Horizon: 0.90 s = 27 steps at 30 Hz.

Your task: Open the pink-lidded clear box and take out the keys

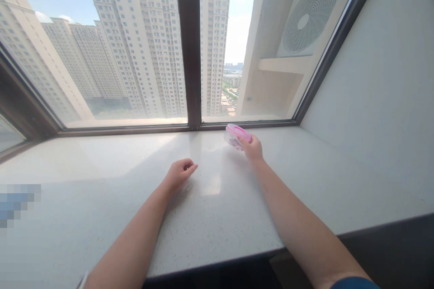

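The right hand (252, 148) holds a pink-lidded box (236, 136) on the windowsill (305, 176); the left hand (178, 174) rests loosely curled.

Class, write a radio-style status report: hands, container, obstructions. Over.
Left hand curled, empty, resting on sill. Right hand gripping pink-lidded container at sill's back edge. Window frame close behind it.

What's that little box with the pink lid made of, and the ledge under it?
The small box in the right hand looks like thin plastic: see-through body, glossy pink lid. The ledge looks like polished stone or a quartz composite, pale with fine specks and a soft sheen; which of the two, I cannot tell.
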Available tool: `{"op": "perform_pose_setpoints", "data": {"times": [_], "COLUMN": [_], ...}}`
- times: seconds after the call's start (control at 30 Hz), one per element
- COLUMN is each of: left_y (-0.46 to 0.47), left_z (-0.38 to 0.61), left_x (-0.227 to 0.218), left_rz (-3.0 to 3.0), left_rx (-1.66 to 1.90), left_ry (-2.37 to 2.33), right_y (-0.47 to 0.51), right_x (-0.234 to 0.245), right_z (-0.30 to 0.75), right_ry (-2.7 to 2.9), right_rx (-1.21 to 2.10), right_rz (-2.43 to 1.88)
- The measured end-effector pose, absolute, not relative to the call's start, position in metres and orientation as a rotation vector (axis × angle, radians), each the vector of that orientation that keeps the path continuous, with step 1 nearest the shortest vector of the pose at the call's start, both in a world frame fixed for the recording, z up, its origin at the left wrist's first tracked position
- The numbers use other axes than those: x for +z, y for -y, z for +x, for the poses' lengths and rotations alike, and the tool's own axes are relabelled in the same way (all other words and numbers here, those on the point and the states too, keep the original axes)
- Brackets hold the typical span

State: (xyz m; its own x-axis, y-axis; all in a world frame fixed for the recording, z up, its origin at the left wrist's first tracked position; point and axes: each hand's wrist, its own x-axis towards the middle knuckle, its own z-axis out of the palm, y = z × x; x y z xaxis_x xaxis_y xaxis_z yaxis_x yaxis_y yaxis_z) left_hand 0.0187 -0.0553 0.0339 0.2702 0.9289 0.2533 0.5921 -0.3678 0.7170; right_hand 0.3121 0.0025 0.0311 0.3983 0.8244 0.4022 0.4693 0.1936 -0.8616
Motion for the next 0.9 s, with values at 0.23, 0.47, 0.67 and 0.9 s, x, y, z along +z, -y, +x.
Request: {"op": "perform_pose_setpoints", "data": {"times": [0.23,0.47,0.67,0.9], "left_y": [0.059,0.06,0.062,0.063], "left_z": [0.022,0.023,0.024,0.024], "left_x": [0.043,0.043,0.044,0.043], "left_rz": [1.663,1.38,1.179,1.081], "left_rx": [1.042,0.983,0.908,0.897], "left_ry": [-1.258,-1.26,-1.242,-1.252], "right_y": [0.036,0.049,0.049,0.045], "right_x": [0.047,0.033,0.03,0.031], "right_z": [0.243,0.213,0.213,0.214], "right_ry": [1.624,1.811,1.876,1.992], "right_rx": [0.509,0.608,0.627,0.605], "right_rz": [-1.157,-1.052,-1.112,-0.967]}}
